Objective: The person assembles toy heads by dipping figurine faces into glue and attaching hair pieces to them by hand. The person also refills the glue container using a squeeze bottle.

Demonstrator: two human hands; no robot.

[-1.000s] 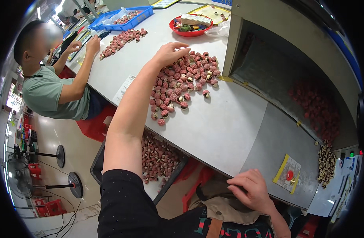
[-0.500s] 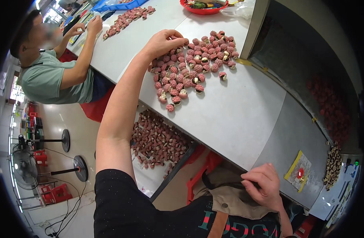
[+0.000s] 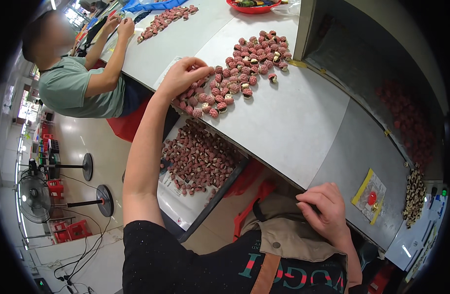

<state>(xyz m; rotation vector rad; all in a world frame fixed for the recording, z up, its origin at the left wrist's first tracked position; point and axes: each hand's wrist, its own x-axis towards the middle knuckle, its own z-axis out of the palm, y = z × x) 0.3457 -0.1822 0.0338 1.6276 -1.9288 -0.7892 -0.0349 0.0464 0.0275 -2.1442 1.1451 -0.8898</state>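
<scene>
A pile of pink, knobbly, raspberry-like pieces [image 3: 244,69] with dark and whitish undersides is spread over the pale table [image 3: 283,127]. Over the left end of it lies my left hand [image 3: 187,77], fingers bent together and their tips among the pieces. The fingers and palm hide whatever may be between them. My right hand [image 3: 325,208] hovers by the table's near edge in front of my apron, loosely closed, with nothing visible in it. Below the edge, a dark-rimmed tray [image 3: 216,199] lined with printed paper holds many more of these pieces.
A co-worker [image 3: 80,85] sits at the left, hands raised beside another pink heap [image 3: 166,22]. A red bowl [image 3: 249,7] stands at the back. To the right are a dark-shadowed bin [image 3: 352,78], a small yellow-edged bag [image 3: 369,198] and small pale rings [image 3: 412,196]. Fans [image 3: 34,196] stand on the floor.
My left hand has moved left and nearer, from the pile's far edge onto its left end. Pieces there sit closer to the table edge. My right hand has hardly moved; the view has shifted slightly.
</scene>
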